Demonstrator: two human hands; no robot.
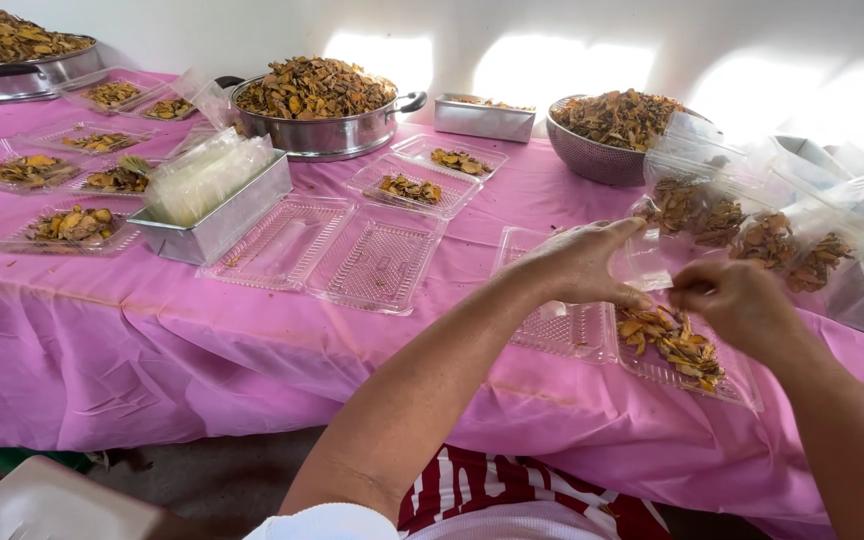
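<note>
My left hand (580, 262) and my right hand (739, 298) are together on a small clear plastic bag (645, 262), pinching it between them above an open clear hinged tray (572, 330). The tray's right half holds a heap of dried orange-brown slices (674, 340). Both hands are over the pink tablecloth (152, 340) near the table's front edge. Several filled clear bags of slices (752, 232) lie just beyond my hands.
An empty open clear tray (337, 252) lies mid-table. A metal tin stuffed with clear bags (214, 195) stands to its left. Metal pots of slices (317, 100) (12, 55) and a colander bowl (607, 130) line the back. Filled trays (72, 228) lie left.
</note>
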